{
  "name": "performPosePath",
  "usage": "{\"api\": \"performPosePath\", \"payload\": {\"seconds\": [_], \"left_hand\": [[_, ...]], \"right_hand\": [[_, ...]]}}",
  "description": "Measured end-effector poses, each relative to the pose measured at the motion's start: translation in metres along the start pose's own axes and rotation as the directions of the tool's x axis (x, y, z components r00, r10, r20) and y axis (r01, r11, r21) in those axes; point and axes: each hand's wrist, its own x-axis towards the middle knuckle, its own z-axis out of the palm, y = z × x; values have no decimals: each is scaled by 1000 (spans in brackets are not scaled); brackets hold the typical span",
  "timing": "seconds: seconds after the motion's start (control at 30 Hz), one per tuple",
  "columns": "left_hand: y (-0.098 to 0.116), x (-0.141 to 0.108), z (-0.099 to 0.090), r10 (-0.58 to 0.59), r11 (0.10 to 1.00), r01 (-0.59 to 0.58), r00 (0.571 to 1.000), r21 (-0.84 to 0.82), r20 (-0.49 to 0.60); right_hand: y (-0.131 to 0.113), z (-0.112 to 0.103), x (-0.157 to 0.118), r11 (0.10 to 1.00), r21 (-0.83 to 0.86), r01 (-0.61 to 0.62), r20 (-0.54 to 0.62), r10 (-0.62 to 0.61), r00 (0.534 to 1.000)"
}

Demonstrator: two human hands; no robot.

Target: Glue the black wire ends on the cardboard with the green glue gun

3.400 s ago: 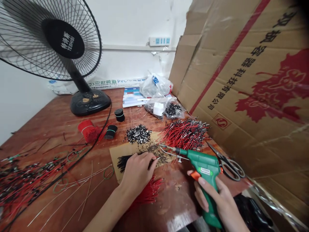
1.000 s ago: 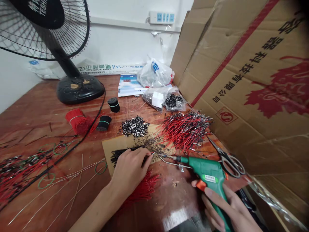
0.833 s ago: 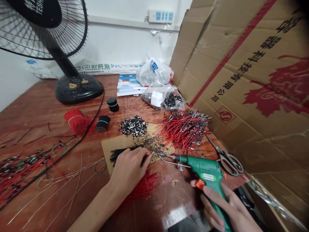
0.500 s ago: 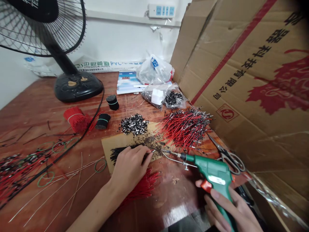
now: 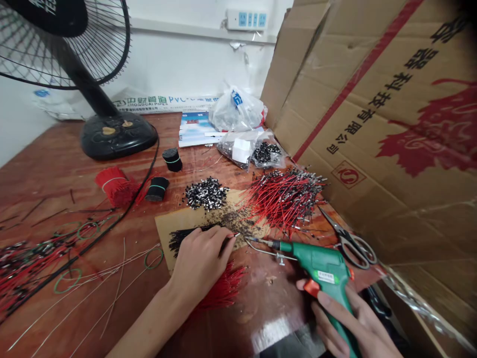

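Note:
My left hand (image 5: 203, 256) lies palm down over the cardboard sheet, thumb and fingertips pinched on a thin wire (image 5: 236, 235) with a pale, shiny tip. The rest of that wire is hidden by the fingers. Black wires (image 5: 183, 235) lie under the hand's far side, and red wires (image 5: 228, 288) are bunched below the wrist. In my right hand (image 5: 346, 318) is a green soldering gun (image 5: 321, 262), a finger by its red trigger. Its metal tip points left, a short gap from the pinched wire. A curved thin tube runs below the tip.
A heap of red wires with black ends (image 5: 285, 199) lies beyond the gun, beside scissors (image 5: 354, 241). Small black-and-silver parts (image 5: 206, 193) are piled behind the cardboard sheet (image 5: 162, 223). A large carton (image 5: 372, 209) walls the right; a fan (image 5: 117, 136) stands back left.
The soldering gun has shifted slightly left, bringing its tip nearer to the wire in my left hand. The left hand stays almost in place. The whole view has moved a little.

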Motion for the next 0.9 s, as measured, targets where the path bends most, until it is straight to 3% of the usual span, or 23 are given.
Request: {"api": "performPosePath", "payload": {"seconds": [0.47,0.63,0.73,0.9], "left_hand": [[-1,-1,-4,-21,999,20,1000,25,19],[-1,-1,-18,-15,1000,15,1000,4,27],[-4,0,-29,16,999,-16,1000,36,21],[-11,2,-38,122,988,-125,992,89,36]], "right_hand": [[0,-3,0,998,31,60,-9,-60,998],[-7,-8,-7,989,74,130,-127,-120,985],[-16,-3,-10,985,50,163,-171,-152,973],[-16,14,-7,988,15,154,-134,-150,979]]}}
